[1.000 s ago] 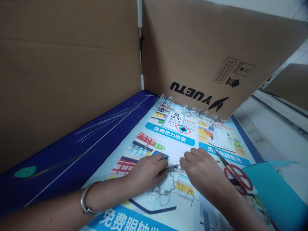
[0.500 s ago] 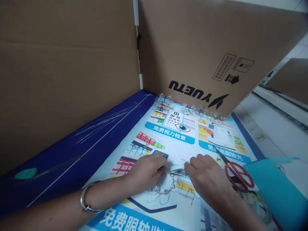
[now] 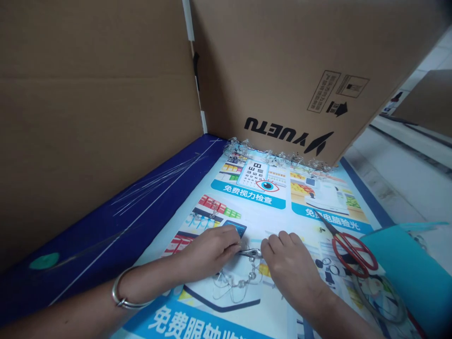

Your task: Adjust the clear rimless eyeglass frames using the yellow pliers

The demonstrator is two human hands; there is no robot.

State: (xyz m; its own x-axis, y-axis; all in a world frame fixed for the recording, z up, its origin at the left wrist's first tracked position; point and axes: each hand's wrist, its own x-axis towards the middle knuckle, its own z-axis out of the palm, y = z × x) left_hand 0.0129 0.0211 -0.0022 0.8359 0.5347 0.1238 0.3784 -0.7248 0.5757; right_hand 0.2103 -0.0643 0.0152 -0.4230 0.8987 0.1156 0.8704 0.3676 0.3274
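Two big cardboard walls fill the most of the view: the left wall (image 3: 99,108) at ten o'clock and the right wall (image 3: 282,61), with upside-down letters, at one o'clock. Next in size is the printed poster (image 3: 257,214), which spreads from the centre down to six o'clock. Beside it, the dark blue surface (image 3: 102,230) lies toward eight o'clock. At four o'clock there is the teal sheet (image 3: 406,268).

The right hand (image 3: 293,268) is at five o'clock; its fingers are bent narrow and hold the pliers (image 3: 252,253). The left hand (image 3: 212,249) is between six and seven o'clock, with the fingers curled narrow and the thumb near the index finger. What is between these fingertips I cannot tell, but the tip of the pliers reaches to them.

The row of clear beads (image 3: 282,160) goes along the foot of the right wall, from near the centre toward three o'clock. The red-handled scissors (image 3: 355,249) are at four o'clock, just beside the teal sheet. On the left wrist is the silver bangle (image 3: 118,294). The green piece (image 3: 44,261) rests at eight o'clock. Smaller is the beaded wire (image 3: 242,283), at six o'clock, on the poster below the pliers.
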